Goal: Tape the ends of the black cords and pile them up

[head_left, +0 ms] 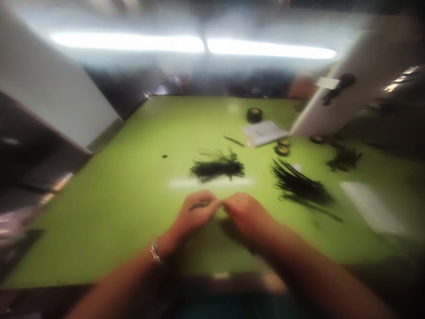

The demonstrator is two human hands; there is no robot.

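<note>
My left hand (195, 210), with a bracelet (155, 253) on its wrist, is closed above the near part of the green table. A thin dark piece (199, 205), perhaps a cable end, shows at its thumb. My right hand (244, 210) is closed too, its fingertips meeting those of the left. What is pinched between them is too small and blurred to name. Just beyond both hands lies a bundle of black looped cables (217, 168). A second bundle of black cables (300, 184) is spread to the right of my right hand.
The green table (109, 212) carries black tape rolls (254, 115), smaller rolls (282, 149), a white pad (264, 133) and a dark pen (234, 141). A dark tangled heap (344, 158) lies right. Panels (335, 84) rise at the sides, with bright tube lights (270, 48) overhead.
</note>
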